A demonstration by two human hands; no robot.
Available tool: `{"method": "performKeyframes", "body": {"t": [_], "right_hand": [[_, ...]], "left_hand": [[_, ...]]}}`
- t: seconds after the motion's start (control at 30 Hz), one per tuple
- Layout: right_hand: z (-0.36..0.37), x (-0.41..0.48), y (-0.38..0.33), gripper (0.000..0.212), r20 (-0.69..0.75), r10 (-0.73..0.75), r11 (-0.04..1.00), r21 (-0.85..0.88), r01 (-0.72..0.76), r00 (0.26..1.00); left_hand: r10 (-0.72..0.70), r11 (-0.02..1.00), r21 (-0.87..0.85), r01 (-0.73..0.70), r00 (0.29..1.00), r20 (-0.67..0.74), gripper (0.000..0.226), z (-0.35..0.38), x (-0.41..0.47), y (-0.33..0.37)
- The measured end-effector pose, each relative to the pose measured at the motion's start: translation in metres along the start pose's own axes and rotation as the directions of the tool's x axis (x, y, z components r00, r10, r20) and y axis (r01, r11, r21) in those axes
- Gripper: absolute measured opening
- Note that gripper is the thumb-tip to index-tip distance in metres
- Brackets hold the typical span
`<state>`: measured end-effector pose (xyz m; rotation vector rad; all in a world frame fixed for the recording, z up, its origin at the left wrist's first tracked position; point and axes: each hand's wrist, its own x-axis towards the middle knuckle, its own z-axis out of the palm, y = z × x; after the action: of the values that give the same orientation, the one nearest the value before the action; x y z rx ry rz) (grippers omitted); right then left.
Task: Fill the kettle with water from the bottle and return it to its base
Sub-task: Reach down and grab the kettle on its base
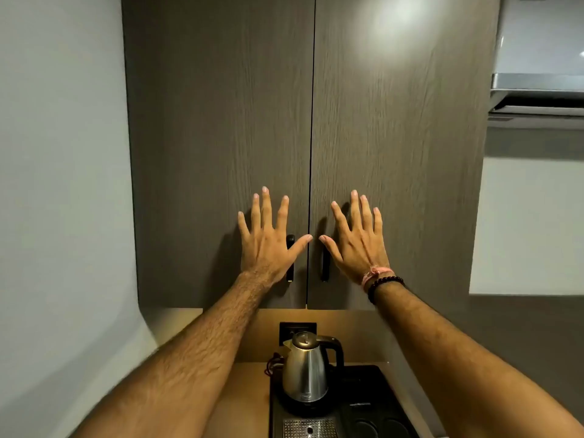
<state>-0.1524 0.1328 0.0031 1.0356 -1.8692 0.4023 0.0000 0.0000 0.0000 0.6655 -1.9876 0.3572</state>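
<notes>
Both hands spread empty on the cupboard doors; kettle untouched.

Left hand [267,240] and right hand [357,241] lie flat beside the handles. The kettle [306,371] sits on its base at 6 o'clock on the desk [243,403]. No bottle shows; finding it likely comes next. Wall close at 9 o'clock; room at 3.
</notes>
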Motion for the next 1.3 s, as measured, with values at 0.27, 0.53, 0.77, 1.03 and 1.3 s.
{"method": "performKeyframes", "body": {"t": [0.27,0.53,0.77,1.03,1.3], "right_hand": [[0.008,-0.009,-0.004,0.074,0.023,-0.008,1.000,-0.010,0.008,1.000],[0.017,-0.031,-0.007,0.073,0.046,0.001,1.000,0.013,-0.001,0.999],[0.023,-0.055,-0.013,0.073,0.066,0.021,0.999,0.035,-0.023,0.998],[0.053,-0.136,-0.049,0.071,0.116,-0.038,0.991,0.135,0.023,0.992],[0.093,-0.224,-0.064,0.067,0.289,-0.107,0.983,0.172,0.059,0.951]], "left_hand": [[0.013,1.000,-0.014,-0.013,1.000,0.002,0.095,0.007,-0.008,-0.005],[-0.005,0.999,-0.050,0.005,1.000,-0.002,0.093,0.017,-0.031,-0.009],[-0.019,0.998,-0.067,0.020,1.000,0.005,0.091,0.026,-0.055,-0.016],[-0.029,0.983,-0.181,0.041,0.997,0.073,0.090,0.051,-0.126,-0.023],[0.037,0.977,-0.211,0.008,0.978,0.204,0.082,0.089,-0.227,-0.028]]}}
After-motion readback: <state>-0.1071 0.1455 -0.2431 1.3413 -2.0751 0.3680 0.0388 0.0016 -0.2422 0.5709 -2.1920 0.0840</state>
